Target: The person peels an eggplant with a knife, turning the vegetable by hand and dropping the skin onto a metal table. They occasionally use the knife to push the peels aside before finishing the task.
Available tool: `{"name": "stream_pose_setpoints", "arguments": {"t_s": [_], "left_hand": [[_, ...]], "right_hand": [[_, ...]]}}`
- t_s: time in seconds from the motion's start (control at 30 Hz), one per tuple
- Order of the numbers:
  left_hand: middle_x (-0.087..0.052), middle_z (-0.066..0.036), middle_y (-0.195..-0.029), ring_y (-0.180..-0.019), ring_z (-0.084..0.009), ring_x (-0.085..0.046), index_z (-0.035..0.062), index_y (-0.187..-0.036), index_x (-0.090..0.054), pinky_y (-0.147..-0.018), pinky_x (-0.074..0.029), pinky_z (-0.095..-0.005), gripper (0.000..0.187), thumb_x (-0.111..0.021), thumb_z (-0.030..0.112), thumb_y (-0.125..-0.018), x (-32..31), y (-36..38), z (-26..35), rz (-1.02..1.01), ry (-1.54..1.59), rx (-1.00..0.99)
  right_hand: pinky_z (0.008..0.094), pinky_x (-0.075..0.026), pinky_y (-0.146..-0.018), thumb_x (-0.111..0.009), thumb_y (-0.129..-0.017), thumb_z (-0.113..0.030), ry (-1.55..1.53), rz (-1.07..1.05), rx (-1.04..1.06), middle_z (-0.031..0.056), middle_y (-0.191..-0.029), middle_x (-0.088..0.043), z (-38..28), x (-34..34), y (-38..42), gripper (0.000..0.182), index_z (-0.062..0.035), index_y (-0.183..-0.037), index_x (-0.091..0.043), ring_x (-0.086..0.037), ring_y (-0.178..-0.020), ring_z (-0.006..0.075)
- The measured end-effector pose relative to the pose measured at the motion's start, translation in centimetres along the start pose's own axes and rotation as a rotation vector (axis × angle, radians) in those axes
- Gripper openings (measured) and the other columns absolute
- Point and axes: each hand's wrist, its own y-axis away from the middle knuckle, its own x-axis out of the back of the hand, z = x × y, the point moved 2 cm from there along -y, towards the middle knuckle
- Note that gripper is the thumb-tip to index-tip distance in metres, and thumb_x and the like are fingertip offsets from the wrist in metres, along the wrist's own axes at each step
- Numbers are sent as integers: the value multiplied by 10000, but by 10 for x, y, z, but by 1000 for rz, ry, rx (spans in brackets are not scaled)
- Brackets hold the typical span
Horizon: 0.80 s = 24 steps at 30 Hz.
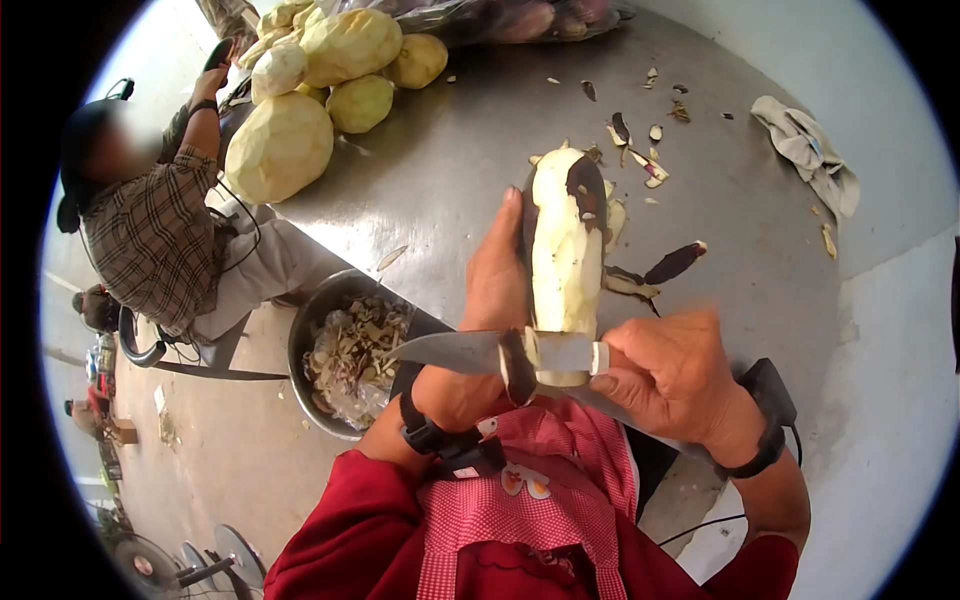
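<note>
My left hand is wrapped round the left side of a long, partly peeled root vegetable, pale in front with dark skin left at its upper right. My right hand is closed on the handle of a knife, whose blade points left across the vegetable's lower end. A strip of dark peel hangs at the blade. Loose dark and pale peelings lie on the metal table to the right of the vegetable.
Peeled pale vegetables are piled on the metal table at the back left, beside a plastic bag. A cloth lies at the right edge. A metal bowl of peelings stands lower left, near a seated person.
</note>
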Motion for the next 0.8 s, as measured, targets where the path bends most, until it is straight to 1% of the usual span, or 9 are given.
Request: {"name": "stream_pose_setpoints", "arguments": {"t_s": [0.13, 0.33, 0.4, 0.43, 0.5, 0.57, 0.63, 0.73, 0.8], "left_hand": [[-659, -132, -950, -783, -198, -648, 7, -1132, -573, -674, -539, -305, 524, -354, 457, -979, -5, 7, 2, 7, -6, -20], [-646, -127, -995, -831, -223, -647, 6, -1164, -546, -724, -537, -323, 522, -336, 450, -987, -11, 5, 0, -20, 114, -22], [-627, -246, -994, -701, -331, -630, 65, -1232, -501, -613, -550, -360, 535, -341, 498, -960, -10, 2, -1, 91, 184, -55], [-627, -246, -994, -701, -331, -630, 65, -1232, -501, -613, -550, -360, 535, -341, 498, -960, -8, 2, 0, 91, 184, -55], [-635, -214, -979, -742, -330, -635, 69, -1208, -519, -630, -555, -362, 518, -345, 490, -962, -8, 5, 0, -147, 282, 48], [-640, -186, -951, -772, -323, -632, 67, -1199, -530, -606, -546, -365, 504, -354, 477, -962, -9, 14, 0, 69, -26, -37], [-633, -116, -970, -873, -311, -620, 40, -1116, -548, -619, -516, -386, 452, -333, 414, -980, -12, 11, -1, -26, 104, -49], [-623, -90, -977, -909, -308, -611, 36, -1085, -552, -646, -511, -395, 440, -323, 398, -986, -15, 12, 2, -56, 112, -37], [-634, -131, -989, -901, -314, -619, 33, -1125, -550, -671, -522, -397, 463, -334, 416, -981, -8, 9, 0, -133, 146, -30]], "right_hand": [[312, -412, -423, -685, -813, -290, 12, 1, -31, 37, -559, -536, 1, 1, -1, 285, -77, -733, -513, -555, -472, 215], [304, -411, -421, -667, -824, -326, 132, 77, -1, 31, -555, -530, 8, 0, 1, 308, -80, -735, -505, -556, -471, 202], [313, -409, -421, -669, -821, -325, 137, 84, 3, 32, -554, -529, 9, 0, 0, 305, -84, -731, -505, -557, -471, 207], [313, -409, -421, -669, -821, -325, 137, 83, 2, 32, -554, -529, 9, 1, 0, 305, -84, -731, -505, -557, -471, 207], [332, -405, -423, -658, -841, -295, 188, 117, 2, 34, -565, -541, 12, 5, -1, 296, -69, -738, -498, -565, -487, 238], [322, -398, -430, -643, -861, -282, 263, 168, -117, 37, -568, -531, 31, 9, 2, 292, -54, -746, -502, -545, -477, 215], [311, -391, -438, -629, -881, -268, 340, 219, -238, 41, -571, -522, 43, 17, 4, 289, -40, -753, -506, -525, -467, 192], [255, -352, -472, -585, -926, -261, -131, 290, -481, 50, -562, -445, 49, 26, 4, 275, -17, -801, -560, -379, -514, 79], [256, -355, -472, -580, -927, -254, -145, 261, -427, 49, -565, -450, 44, 21, 6, 265, -16, -811, -563, -382, -512, 81]]}}
